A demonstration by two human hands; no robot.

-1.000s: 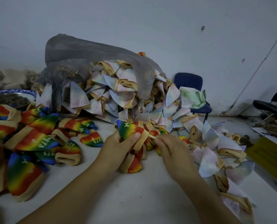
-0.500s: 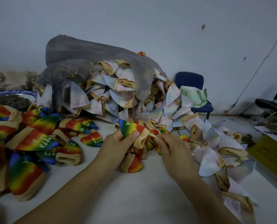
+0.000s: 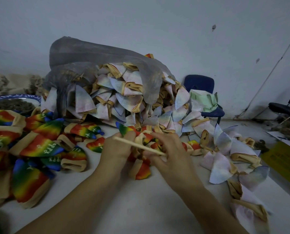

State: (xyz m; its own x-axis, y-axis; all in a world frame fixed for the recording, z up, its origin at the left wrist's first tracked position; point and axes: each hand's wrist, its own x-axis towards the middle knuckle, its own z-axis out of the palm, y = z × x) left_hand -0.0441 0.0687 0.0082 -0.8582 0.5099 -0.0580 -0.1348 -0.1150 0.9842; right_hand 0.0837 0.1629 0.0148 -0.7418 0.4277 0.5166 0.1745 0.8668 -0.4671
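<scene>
Left hand (image 3: 117, 150): fingers curled round a rainbow-printed fabric cone (image 3: 126, 130) with a tan cuff. The cone is bunched between the two hands, its blue-green tip pointing up and away from the person.
Right hand (image 3: 173, 156): pinches a thin pale wooden stick (image 3: 140, 146) near its lower-right end.
Stick axis: slants from the right hand's fingertips up and leftward, crossing in front of the left hand's fingers. Its free end pokes out just past them.
Deciding relation: the stick lies across the cone, not along it. The cuff's mouth is crumpled between the hands, and which way it faces cannot be told. Judged from this, the right hand, which is nearer the cuff, would have to swing the stick into line with the cone's long axis.
Open room: bare white tabletop (image 3: 140, 203) lies on the person's side of both hands.
Crowding: a heap of pale cones (image 3: 124, 98) spills from a grey plastic bag (image 3: 90, 53) beyond the hands and off to the right. Loose rainbow cones (image 3: 44, 146) lie left of the left hand.
</scene>
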